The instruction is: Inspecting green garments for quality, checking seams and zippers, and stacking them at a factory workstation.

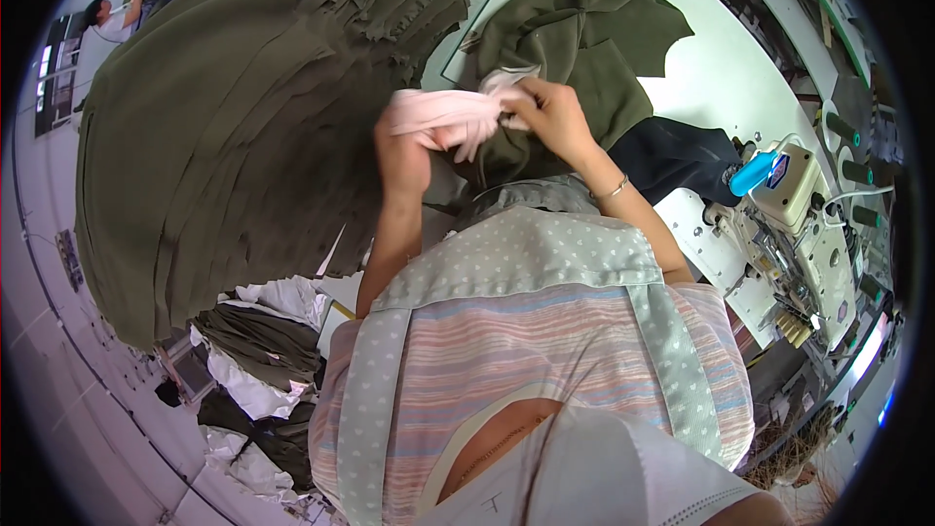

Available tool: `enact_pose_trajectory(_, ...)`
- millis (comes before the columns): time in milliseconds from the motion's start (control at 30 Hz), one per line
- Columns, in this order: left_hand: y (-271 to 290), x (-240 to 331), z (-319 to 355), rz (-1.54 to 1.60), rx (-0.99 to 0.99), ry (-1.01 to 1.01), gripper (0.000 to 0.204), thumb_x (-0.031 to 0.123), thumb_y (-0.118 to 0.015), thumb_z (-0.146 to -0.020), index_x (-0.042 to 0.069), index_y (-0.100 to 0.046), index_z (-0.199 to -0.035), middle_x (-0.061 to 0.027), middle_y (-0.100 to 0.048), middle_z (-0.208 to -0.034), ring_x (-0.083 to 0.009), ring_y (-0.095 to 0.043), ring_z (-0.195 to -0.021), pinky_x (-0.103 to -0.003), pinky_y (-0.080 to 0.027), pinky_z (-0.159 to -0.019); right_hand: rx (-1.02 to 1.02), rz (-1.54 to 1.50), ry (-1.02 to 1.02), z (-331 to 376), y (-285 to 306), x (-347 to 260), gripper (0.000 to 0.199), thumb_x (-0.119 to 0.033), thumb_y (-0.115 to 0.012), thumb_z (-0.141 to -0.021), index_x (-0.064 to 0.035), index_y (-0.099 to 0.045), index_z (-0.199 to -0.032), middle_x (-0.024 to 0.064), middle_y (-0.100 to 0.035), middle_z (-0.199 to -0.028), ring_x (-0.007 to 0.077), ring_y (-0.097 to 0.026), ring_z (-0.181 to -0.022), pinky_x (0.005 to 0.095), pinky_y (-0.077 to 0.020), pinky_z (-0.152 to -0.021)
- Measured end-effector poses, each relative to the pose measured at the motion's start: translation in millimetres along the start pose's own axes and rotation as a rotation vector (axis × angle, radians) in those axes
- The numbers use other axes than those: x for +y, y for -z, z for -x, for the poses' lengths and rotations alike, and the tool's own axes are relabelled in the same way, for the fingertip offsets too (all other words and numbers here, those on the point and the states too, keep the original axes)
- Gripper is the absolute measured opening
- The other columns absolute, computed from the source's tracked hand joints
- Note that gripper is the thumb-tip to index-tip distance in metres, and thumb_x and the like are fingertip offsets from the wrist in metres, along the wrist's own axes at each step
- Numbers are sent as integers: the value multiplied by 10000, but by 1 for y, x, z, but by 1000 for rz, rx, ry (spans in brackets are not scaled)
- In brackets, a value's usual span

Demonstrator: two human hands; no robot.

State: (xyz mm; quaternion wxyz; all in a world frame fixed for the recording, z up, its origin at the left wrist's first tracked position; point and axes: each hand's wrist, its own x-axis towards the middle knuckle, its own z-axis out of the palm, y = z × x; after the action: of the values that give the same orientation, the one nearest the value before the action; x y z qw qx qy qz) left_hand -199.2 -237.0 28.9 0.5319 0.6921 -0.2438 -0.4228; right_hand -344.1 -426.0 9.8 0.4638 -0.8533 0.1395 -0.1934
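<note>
A pale pink cloth strip [446, 115] stretches between my two hands, above the olive-green fabric. Its left part loops over the fingers of my left hand [401, 158], which is closed around it and partly covered by it. My right hand [553, 122] pinches the bunched right end, where the cloth turns whitish and is smeared by motion. Beneath and beyond my right hand, olive-green fabric pieces [609, 73] lie crumpled on the white table [706, 58]. A large stack of olive-green cut fabric [234, 136] drapes down beside my left hand.
To the right stands a cream sewing machine [791, 185] with a blue part in front, and dark green thread spools [857, 172] beyond it. Black cloth [677, 158] lies beside the machine. White wrapping and dark cloth bundles [255, 346] sit low at left. Another person [102, 29] is far left.
</note>
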Motion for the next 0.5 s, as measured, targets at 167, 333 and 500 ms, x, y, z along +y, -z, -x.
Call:
enact_pose_trajectory(167,-27,52,14,1092,314,-411,201,63,-467,-838,46,-530,-1028,-30,-578,-907,-164,-579,-818,-281,-476,-748,-12,-721,-567,13,-16,41,188,-131,-589,-821,-9,-617,-961,57,-607,-683,147,-547,-564,284,-453,-568)
enact_pose_trajectory(333,12,24,20,931,79,-479,257,75,-479,-854,27,-496,-1107,-65,-585,-1038,-216,-572,-918,-362,-455,-835,253,-506,-615,17,-14,46,149,-92,-542,-838,-5,-608,-941,19,-596,-713,93,-532,-607,232,-429,-567)
enact_pose_trajectory(500,15,19,29,-592,50,-158,404,306,-478,-923,26,-478,-1214,-130,-555,-1199,-286,-516,-1135,-464,-364,-1002,406,-295,-350,12,-8,30,176,-45,-526,-802,19,-608,-943,40,-633,-792,121,-572,-696,235,-454,-655)
